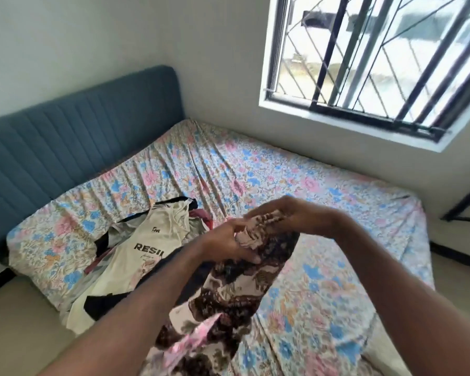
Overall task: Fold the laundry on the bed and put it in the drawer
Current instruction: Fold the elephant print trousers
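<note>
Brown-and-cream patterned garment (236, 291), held above the bed (323, 191) between both hands. Its top edge is bunched at the hands; the rest hangs down and toward the viewer, so the long axis runs from the hands to the lower edge of the frame, where a pink-lined part shows. The left hand (228, 244) grips the bunched edge from the left, fingers curled into the cloth. The right hand (291, 217) holds the same edge from above and to the right, fingers curved over it — the two hands lie close together, nearly touching, with cloth between them. Neither hand is nearer than the other in any useful sense; both already have the garment. Judged from this, the step in hand is finding an edge to spread, and the coming move turns on drawing the hands apart across the hanging axis. To the left, on the floral sheet, lies the unfolded laundry pile (114, 267), topped by a cream printed shirt (152, 240). Beyond are the blue headboard (65, 137) and a barred window (377, 58). No drawer is in view.
</note>
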